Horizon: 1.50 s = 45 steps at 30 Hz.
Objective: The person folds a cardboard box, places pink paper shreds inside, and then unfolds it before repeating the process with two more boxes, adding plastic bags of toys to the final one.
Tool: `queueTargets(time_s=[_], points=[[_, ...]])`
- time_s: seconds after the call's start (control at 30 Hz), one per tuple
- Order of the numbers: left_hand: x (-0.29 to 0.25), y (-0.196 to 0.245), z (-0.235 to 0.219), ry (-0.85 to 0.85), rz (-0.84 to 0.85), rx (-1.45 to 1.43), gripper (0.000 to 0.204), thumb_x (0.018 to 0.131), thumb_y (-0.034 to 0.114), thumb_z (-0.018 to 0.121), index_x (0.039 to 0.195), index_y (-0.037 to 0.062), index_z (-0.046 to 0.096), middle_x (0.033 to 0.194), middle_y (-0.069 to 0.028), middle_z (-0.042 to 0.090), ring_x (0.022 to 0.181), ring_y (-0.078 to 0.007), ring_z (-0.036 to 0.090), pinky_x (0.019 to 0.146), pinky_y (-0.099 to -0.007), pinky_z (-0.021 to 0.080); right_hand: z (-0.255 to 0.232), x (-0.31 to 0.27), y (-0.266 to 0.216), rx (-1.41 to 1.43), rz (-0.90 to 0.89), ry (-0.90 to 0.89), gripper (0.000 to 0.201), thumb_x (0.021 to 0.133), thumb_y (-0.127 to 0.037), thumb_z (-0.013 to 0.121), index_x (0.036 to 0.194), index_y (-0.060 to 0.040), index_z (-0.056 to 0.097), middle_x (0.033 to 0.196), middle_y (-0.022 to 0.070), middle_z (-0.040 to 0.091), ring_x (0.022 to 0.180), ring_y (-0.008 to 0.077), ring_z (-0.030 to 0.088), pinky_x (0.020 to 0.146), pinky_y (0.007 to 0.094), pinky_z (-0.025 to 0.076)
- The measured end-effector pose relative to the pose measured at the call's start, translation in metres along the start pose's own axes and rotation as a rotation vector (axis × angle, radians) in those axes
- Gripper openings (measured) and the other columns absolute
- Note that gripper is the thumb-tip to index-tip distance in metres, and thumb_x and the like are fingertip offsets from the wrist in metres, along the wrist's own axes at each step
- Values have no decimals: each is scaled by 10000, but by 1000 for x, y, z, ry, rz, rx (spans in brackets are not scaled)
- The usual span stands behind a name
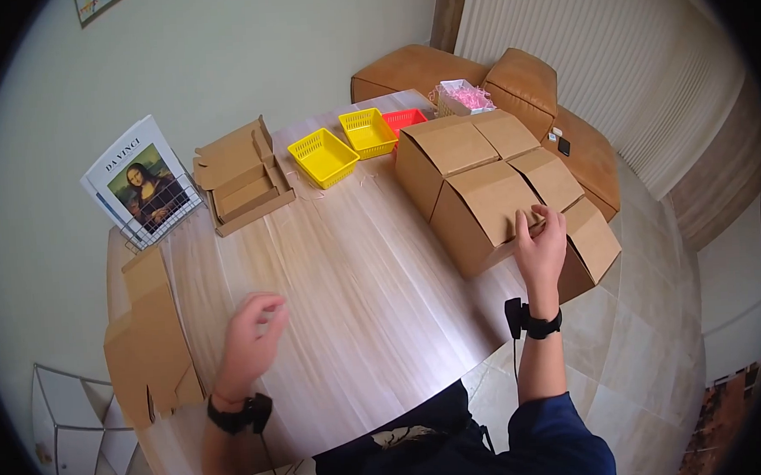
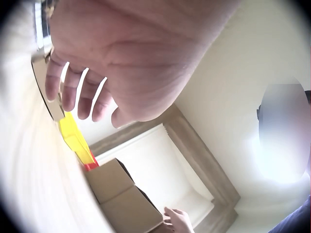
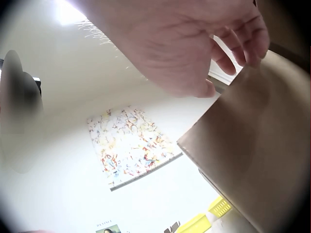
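Note:
Several closed cardboard boxes (image 1: pixel 466 143) stand together at the table's right side. The right hand (image 1: pixel 542 250) is at the near box's top edge; in the right wrist view, the fingertips of the right hand (image 3: pixel 194 48) touch the edge of the cardboard box (image 3: pixel 257 131), with the thumb apart from it. Over the left part of the table hovers the left hand (image 1: pixel 253 343), holding nothing. Its fingers look relaxed and slightly bent in the left wrist view, where the palm of the left hand (image 2: pixel 121 58) shows. Flat folded cardboard (image 1: pixel 149 344) lies at the table's left edge.
An open cardboard box (image 1: pixel 245 189) lies at the back left beside a Da Vinci book (image 1: pixel 141 185) in a wire rack. Yellow baskets (image 1: pixel 325 159), a red basket (image 1: pixel 404 118) and a white basket with pink shreds (image 1: pixel 468 100) stand along the back. Beyond is a brown sofa (image 1: pixel 519 84).

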<state>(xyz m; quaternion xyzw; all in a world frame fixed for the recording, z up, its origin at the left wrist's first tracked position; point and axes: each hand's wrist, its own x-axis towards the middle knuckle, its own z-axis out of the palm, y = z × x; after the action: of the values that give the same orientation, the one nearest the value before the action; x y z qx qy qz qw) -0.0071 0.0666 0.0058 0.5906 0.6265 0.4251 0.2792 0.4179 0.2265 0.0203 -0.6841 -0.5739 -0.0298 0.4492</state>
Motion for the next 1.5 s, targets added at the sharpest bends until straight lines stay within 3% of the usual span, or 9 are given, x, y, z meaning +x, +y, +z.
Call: queueTargets(time_s=[0.37,0.47,0.57,0.6,0.63,0.77,0.97,1.17,1.5], points=[[39,61,140,-296,145,-122,311,998,157,720,1275,27,662,1227,-73,663,1104,-182,645,930,-329,535,11,7,38,31,-39,-27,446,940,-267,776,1266,3,637,1287,203,607,1149,387,640,1009,447,526],[41,70,162,-337,132,-163,466,1001,176,724,1420,37,578,1365,-99,618,1192,-206,626,954,-347,534,6,0,43,81,-35,-22,418,940,-240,779,1245,12,646,1222,186,635,1100,328,655,966,421,533],[41,68,180,-255,212,-147,636,1002,195,728,1549,31,448,1509,-139,530,1282,-245,593,983,-374,533,0,-20,43,241,60,-88,383,944,-225,781,1214,19,664,1081,142,670,968,244,653,869,370,543],[42,67,183,-242,222,-122,671,1003,197,727,1570,24,413,1533,-149,508,1305,-255,579,996,-382,529,0,-26,44,340,141,-150,334,962,-217,766,1180,23,686,957,93,675,832,169,614,750,311,528],[43,67,186,-228,233,-96,707,1003,200,727,1591,18,379,1558,-159,486,1328,-265,564,1009,-391,526,-1,-35,43,372,135,-187,317,970,-212,759,1175,21,691,952,86,680,800,156,608,720,301,524],[39,77,181,-235,237,-93,774,1004,211,725,1618,-16,313,1603,-203,437,1387,-296,526,1042,-419,515,-15,-63,16,437,75,-238,309,973,-157,745,1218,22,690,1068,112,681,784,153,636,666,292,539],[0,73,156,-60,214,-5,819,973,148,750,1607,-80,285,1599,-268,426,1433,-331,494,1085,-437,495,-29,-94,-17,551,0,-422,492,944,-37,728,1417,23,612,1246,166,648,829,181,706,654,284,578],[-45,62,103,36,15,-124,806,945,61,743,1618,-51,314,1554,-239,495,1434,-321,495,1091,-426,492,-23,-121,-42,674,-161,-619,554,904,17,746,1440,23,608,1368,211,635,876,196,743,705,288,612],[-106,50,65,52,-39,-188,884,928,63,739,1632,-84,225,1627,-275,377,1486,-345,443,1123,-446,467,-4,-138,-77,746,-337,-653,533,909,28,738,1429,29,622,1384,247,660,844,215,773,687,297,630]])
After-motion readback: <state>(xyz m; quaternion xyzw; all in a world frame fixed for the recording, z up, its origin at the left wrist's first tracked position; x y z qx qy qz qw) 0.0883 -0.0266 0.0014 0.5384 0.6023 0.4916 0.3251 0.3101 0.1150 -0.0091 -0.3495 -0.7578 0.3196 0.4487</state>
